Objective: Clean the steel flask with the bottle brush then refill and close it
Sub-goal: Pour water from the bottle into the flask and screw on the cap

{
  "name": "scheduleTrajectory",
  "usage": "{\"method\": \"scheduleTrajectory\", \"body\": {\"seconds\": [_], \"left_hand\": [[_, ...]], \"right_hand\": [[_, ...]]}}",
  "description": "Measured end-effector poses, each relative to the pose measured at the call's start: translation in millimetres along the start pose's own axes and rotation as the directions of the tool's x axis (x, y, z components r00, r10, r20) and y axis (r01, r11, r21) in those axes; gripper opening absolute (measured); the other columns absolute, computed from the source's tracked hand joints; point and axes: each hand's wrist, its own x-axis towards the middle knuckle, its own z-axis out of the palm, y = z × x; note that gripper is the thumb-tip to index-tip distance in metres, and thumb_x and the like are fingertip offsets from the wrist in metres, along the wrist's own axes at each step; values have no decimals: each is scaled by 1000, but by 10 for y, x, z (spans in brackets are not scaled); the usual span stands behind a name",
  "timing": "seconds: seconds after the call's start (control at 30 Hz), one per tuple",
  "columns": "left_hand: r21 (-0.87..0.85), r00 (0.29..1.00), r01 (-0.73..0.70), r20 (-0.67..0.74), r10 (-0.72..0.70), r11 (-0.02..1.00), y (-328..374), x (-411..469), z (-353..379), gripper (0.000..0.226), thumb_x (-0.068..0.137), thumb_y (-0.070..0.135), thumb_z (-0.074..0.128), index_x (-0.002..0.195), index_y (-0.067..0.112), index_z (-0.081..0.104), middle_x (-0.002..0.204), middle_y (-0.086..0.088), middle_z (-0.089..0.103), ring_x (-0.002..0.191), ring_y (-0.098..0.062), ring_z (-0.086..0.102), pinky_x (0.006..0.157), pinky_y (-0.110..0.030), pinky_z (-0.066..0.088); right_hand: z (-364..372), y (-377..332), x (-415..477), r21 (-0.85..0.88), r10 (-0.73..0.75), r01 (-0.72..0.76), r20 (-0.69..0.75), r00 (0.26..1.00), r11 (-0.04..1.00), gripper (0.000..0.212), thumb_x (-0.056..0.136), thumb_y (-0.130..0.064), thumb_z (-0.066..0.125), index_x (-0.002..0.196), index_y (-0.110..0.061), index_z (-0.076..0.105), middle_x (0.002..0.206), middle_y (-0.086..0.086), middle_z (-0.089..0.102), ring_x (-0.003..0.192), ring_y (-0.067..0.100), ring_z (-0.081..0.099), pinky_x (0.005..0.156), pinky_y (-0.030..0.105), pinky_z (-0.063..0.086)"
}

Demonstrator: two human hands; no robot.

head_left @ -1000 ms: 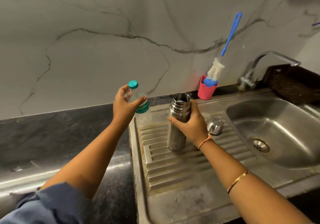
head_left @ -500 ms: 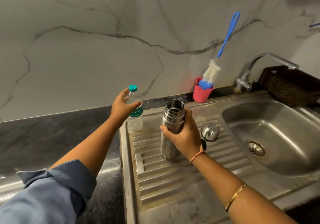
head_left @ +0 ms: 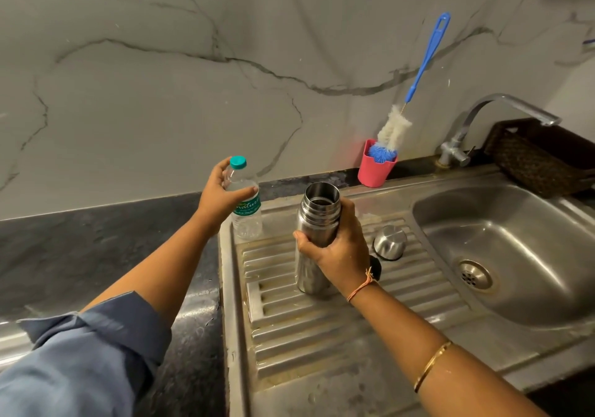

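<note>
The steel flask (head_left: 317,220) stands upright and uncapped on the ribbed drainboard (head_left: 338,323), and my right hand (head_left: 339,249) is wrapped around its body. My left hand (head_left: 222,196) grips a clear plastic water bottle (head_left: 246,205) with a teal cap; the bottle's base rests at the drainboard's back left corner. The flask's steel cap (head_left: 389,242) lies on the drainboard just right of my right hand. The bottle brush (head_left: 418,75), blue-handled with a white and blue head, stands in a pink cup (head_left: 376,168) against the wall.
A steel sink basin (head_left: 515,255) with a drain lies to the right, under a chrome tap (head_left: 483,117). A dark woven basket (head_left: 541,155) sits behind the basin. Black stone countertop (head_left: 80,249) stretches left of the drainboard. A marble wall rises behind.
My left hand has lowered the water bottle from the air until its base rests on the drainboard corner. My right hand has kept hold of the flask in place.
</note>
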Motion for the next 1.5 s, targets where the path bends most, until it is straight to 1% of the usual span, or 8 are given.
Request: {"method": "scheduleTrajectory", "body": {"seconds": [0.37,0.6,0.67,0.77,0.93,1.23,1.37,1.5], "left_hand": [[65,997,36,-69,-32,997,67,-126,-107,105,74,18,78,149,36,6,158,-12,10,141,-33,23,112,-52,30],[2,804,-158,-580,129,987,332,-886,201,52,87,6,59,134,16,38,136,-6,45,122,-20,48,103,-32,42],[-26,827,-232,-531,183,972,363,-1240,465,41,90,4,57,125,18,42,127,0,49,109,-3,52,95,-15,43],[61,919,-223,-319,231,973,252,-1568,800,37,90,12,61,122,22,45,124,6,47,113,-5,48,104,-29,41],[246,995,-19,-93,43,969,161,-1621,982,60,84,26,70,133,24,37,143,-1,39,131,-20,39,102,-31,35],[264,986,71,-164,-27,962,439,-1492,1308,112,65,23,85,148,22,10,157,-6,15,142,-26,21,113,-41,25],[199,976,41,-219,4,979,506,-1371,1363,102,65,21,86,145,20,23,146,-5,36,133,-24,38,109,-41,36],[152,980,51,-198,-20,987,541,-1316,1334,69,68,17,82,126,21,44,112,5,56,109,-18,55,85,-29,43]], "right_hand": [[-6,4,-15,20,41,-41,22,999,999,65,61,-57,63,115,-36,34,105,-5,58,98,21,57,78,40,53],[-18,-2,-8,111,78,-89,99,992,990,72,62,-53,69,122,-34,33,114,-1,58,103,23,57,87,46,51],[-83,12,-41,126,82,-103,158,984,987,89,62,-49,76,133,-31,25,126,2,52,115,22,52,96,45,47],[-265,125,-215,41,107,-119,221,969,992,108,63,-56,75,146,-22,15,142,7,38,127,19,41,106,38,38],[-654,604,-523,-154,127,-109,112,985,982,84,74,-76,43,129,-13,49,129,9,51,118,23,49,93,29,41],[-843,995,-285,-358,243,-78,446,862,930,67,82,-35,67,139,-18,37,138,9,41,126,26,41,100,33,40],[-761,1004,-121,-455,318,7,633,706,891,77,83,-37,65,146,-23,24,138,11,39,127,29,40,102,36,40],[-742,960,20,-498,310,95,666,679,862,52,82,-31,64,129,-18,47,126,11,47,117,30,47,97,33,42]]}}
